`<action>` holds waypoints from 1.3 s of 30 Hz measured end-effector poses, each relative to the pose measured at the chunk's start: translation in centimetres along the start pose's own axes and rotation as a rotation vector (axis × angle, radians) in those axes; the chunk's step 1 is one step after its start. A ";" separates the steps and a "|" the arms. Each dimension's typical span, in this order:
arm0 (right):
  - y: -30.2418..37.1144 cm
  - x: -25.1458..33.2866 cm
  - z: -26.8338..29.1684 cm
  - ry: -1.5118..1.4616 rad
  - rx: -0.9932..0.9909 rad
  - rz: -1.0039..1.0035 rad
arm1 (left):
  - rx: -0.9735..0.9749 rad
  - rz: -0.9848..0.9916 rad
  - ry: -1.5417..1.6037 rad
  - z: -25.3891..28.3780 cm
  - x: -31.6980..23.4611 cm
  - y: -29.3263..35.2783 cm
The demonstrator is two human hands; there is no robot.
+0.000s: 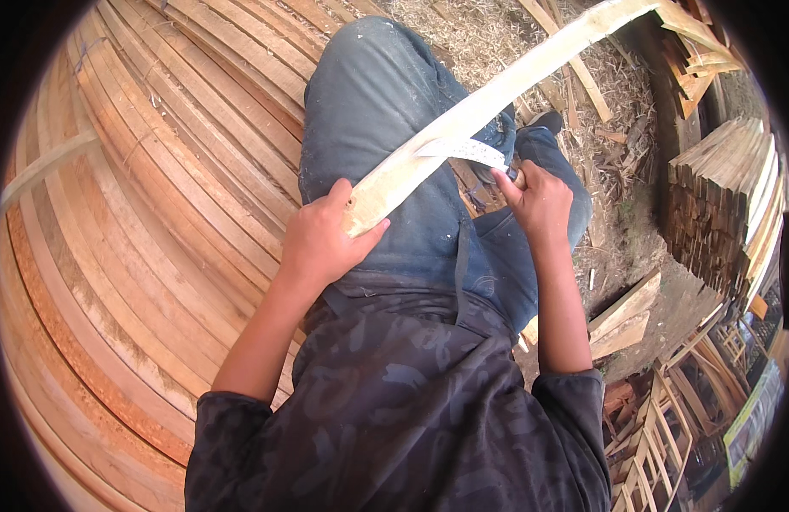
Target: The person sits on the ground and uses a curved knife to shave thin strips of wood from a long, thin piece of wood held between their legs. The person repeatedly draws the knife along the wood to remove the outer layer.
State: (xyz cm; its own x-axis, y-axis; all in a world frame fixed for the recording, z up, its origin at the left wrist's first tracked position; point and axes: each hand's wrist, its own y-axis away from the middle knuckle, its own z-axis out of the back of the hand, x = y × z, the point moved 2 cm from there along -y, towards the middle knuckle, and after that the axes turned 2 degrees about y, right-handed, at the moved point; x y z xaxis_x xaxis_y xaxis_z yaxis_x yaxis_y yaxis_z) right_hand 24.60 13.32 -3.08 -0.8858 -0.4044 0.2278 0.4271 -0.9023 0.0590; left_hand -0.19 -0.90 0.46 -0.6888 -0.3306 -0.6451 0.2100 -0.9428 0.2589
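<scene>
A long pale wooden strip runs from my lap up to the far right, lying across my thigh. My left hand is closed round its near end, thumb on one side and fingers on the other, beside a small dark knot. In my right hand is the handle of a curved knife, gripped with the fingers wrapped round it. The knife's pale, speckled blade reaches left and its tip end lies against the strip's edge. Part of the handle is hidden by my fingers.
Long sawn boards are stacked all along my left. Wood shavings cover the ground ahead. To the right stands a bundle of cut slats, with wood offcuts nearer and a slatted wooden frame at the lower right.
</scene>
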 end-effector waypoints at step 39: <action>-0.3 -1.7 -2.7 -0.062 -0.229 -0.075 | 0.246 0.136 0.298 1.7 0.5 -1.2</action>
State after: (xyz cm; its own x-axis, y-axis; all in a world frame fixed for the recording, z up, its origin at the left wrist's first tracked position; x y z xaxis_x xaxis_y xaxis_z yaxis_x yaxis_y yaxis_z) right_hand 25.50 13.86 -6.15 -0.8977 -0.3313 0.2904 0.3018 -0.9427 -0.1426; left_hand -1.99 0.13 1.06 -0.4273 -0.4835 -0.7639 0.0878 -0.8632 0.4972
